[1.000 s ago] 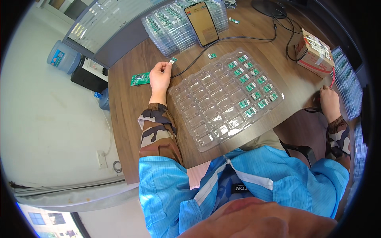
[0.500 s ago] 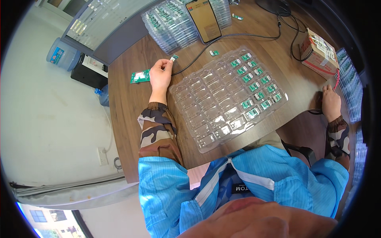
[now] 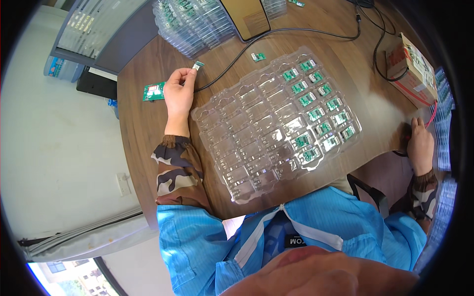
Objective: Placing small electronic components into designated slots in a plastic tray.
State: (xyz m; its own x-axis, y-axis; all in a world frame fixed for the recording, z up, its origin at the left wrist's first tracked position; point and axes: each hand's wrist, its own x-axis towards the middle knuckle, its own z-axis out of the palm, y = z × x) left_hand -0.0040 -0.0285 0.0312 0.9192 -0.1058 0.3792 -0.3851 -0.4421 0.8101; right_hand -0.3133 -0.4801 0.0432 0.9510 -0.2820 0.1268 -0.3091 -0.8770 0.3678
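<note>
My left hand (image 3: 179,96) pinches a small green circuit board (image 3: 198,66) between thumb and fingertips, above the desk. Partly behind that hand lies a larger green circuit board (image 3: 152,92). To its right is a clear plastic blister tray (image 3: 232,123); small green boards (image 3: 315,114) sit in its right-hand pockets, while the pockets on the left show none. One more small board (image 3: 258,57) lies loose beyond the tray. At the desk's right edge my right hand (image 3: 420,148) is closed, fingers curled beside a dark patch and red wires (image 3: 432,114); what it holds is hidden.
Stacked clear trays with boards (image 3: 192,29) stand at the back, a phone (image 3: 247,19) leaning before them. A black cable (image 3: 306,30) crosses the desk. A cardboard box (image 3: 411,71) stands at the right, near more stacked trays (image 3: 444,133). A grey partition (image 3: 131,37) borders the back left.
The head view has shifted, so the desk and tray sit differently in the picture. My left hand still pinches the small board, and my right hand stays at the desk's right edge.
</note>
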